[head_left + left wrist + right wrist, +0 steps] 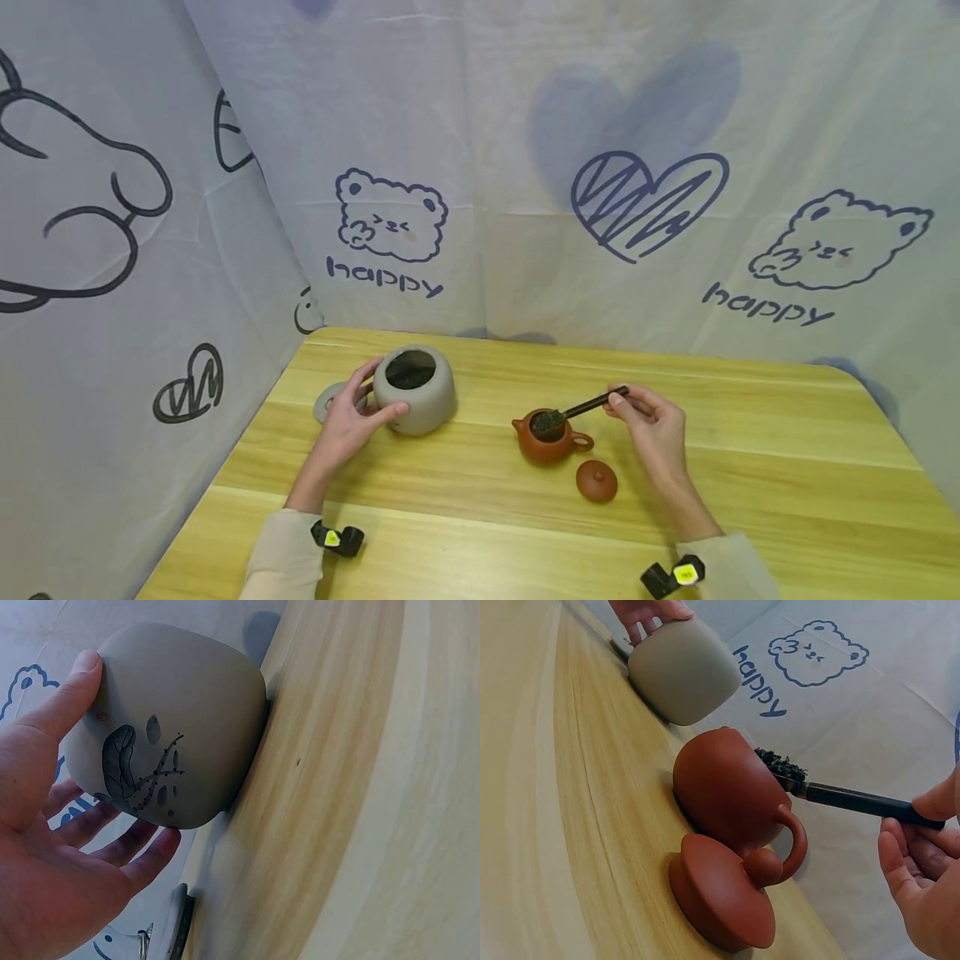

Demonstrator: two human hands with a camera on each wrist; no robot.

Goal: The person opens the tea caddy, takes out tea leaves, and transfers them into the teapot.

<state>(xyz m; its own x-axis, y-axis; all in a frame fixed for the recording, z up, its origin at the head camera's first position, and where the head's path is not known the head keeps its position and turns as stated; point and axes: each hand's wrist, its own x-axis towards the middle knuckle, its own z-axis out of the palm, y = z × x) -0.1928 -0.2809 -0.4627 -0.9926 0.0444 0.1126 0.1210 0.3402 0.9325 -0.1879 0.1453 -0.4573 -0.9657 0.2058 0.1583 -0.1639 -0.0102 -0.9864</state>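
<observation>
My left hand (351, 423) grips the side of a round grey tea canister (431, 407), thumb on the front and fingers around the back. Dark leaves show inside its open mouth. In the left wrist view the canister (202, 697) bears a painted lotus and stands on the table. My right hand (658, 429) pinches the end of a dark-handled tea scoop (588, 406). Its head, heaped with dark tea leaves (784, 766), is over the mouth of a reddish-brown clay teapot (543, 452). The teapot's lid (597, 481) lies beside it, knob up.
The canister's grey lid (327, 402) lies on the table left of it, partly behind my left hand. The wooden table (465, 517) meets printed cloth walls (510, 275) at the back and left.
</observation>
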